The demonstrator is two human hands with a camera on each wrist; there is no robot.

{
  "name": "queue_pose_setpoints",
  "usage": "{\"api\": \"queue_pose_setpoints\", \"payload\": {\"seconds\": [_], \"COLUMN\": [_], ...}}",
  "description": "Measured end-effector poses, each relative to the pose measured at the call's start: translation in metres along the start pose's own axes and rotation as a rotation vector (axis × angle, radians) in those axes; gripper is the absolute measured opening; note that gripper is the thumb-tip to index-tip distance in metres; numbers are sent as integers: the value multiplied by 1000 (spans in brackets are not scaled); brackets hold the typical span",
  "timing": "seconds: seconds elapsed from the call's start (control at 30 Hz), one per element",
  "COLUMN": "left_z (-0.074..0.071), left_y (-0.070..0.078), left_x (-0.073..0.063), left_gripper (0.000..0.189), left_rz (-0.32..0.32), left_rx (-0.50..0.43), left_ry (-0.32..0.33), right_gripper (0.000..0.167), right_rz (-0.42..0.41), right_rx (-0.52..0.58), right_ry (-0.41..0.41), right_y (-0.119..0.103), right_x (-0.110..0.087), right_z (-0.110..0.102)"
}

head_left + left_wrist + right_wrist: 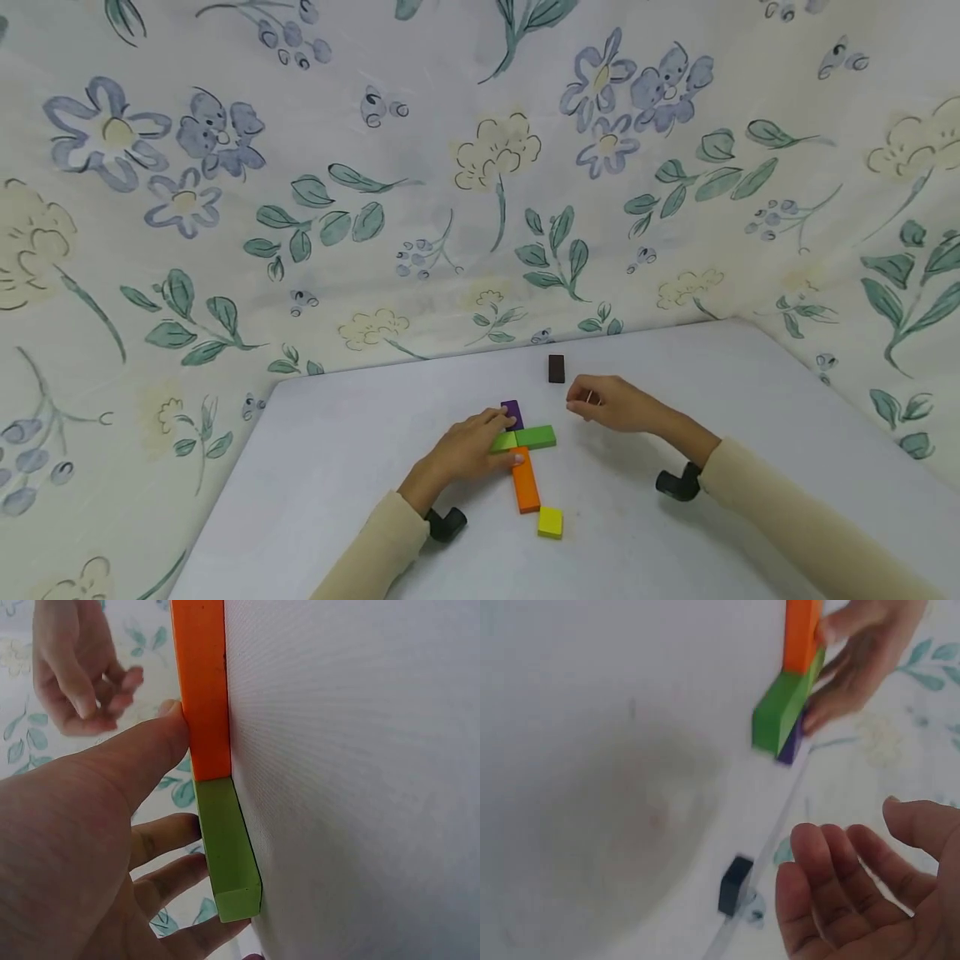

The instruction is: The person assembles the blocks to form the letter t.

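My left hand [467, 446] reaches over a flat group of wooden blocks on the white table. Its thumb rests on the near orange block [527, 490], and a fingertip touches the purple block [512, 410] at the far end. Between them lie two green blocks end to end: a longer one [537, 437] on the right and a light green one [502, 442], partly hidden under the fingers. To the right of the group my right hand [618, 404] hovers with loosely curled fingers and nothing in it. The right wrist view shows that hand [862, 892] with its palm bare.
A dark brown block [557, 369] lies apart near the table's back edge, just beyond my right hand. The yellow block [551, 522] sits at the orange block's near right corner. Flower-patterned cloth [442, 250] rises behind the table [337, 467].
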State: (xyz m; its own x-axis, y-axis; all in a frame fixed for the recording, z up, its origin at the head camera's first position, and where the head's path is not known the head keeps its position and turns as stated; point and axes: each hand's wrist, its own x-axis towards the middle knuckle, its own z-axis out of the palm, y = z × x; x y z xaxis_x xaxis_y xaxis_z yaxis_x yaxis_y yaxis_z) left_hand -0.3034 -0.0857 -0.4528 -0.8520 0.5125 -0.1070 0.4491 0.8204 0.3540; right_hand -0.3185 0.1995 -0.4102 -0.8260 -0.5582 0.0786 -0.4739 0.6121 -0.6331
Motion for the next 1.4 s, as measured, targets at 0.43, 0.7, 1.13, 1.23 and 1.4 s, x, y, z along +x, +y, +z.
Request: {"api": "queue_pose_setpoints", "payload": {"seconds": [0.43, 0.7, 1.13, 1.23, 1.4], "left_z": [-2, 3, 2, 1, 1], "left_y": [-4, -6, -6, -5, -3], "left_x": [0, -4, -1, -1, -2], "left_gripper": [66, 68, 68, 68, 68], "left_rz": [3, -10, 13, 15, 20], "left_rx": [1, -8, 3, -10, -13], "left_ry": [4, -17, -12, -6, -5], "right_gripper": [28, 37, 45, 40, 35], "right_rz": [-73, -32, -14, 8, 27], "right_rx": [-182, -247, -438, -437, -423], "right_ry": [13, -21, -164, -173, -176], "right_y": [34, 61, 64, 63, 59], "right_x": [60, 86, 105, 106, 103], "right_z": [-31, -16, -9, -9, -13]}}
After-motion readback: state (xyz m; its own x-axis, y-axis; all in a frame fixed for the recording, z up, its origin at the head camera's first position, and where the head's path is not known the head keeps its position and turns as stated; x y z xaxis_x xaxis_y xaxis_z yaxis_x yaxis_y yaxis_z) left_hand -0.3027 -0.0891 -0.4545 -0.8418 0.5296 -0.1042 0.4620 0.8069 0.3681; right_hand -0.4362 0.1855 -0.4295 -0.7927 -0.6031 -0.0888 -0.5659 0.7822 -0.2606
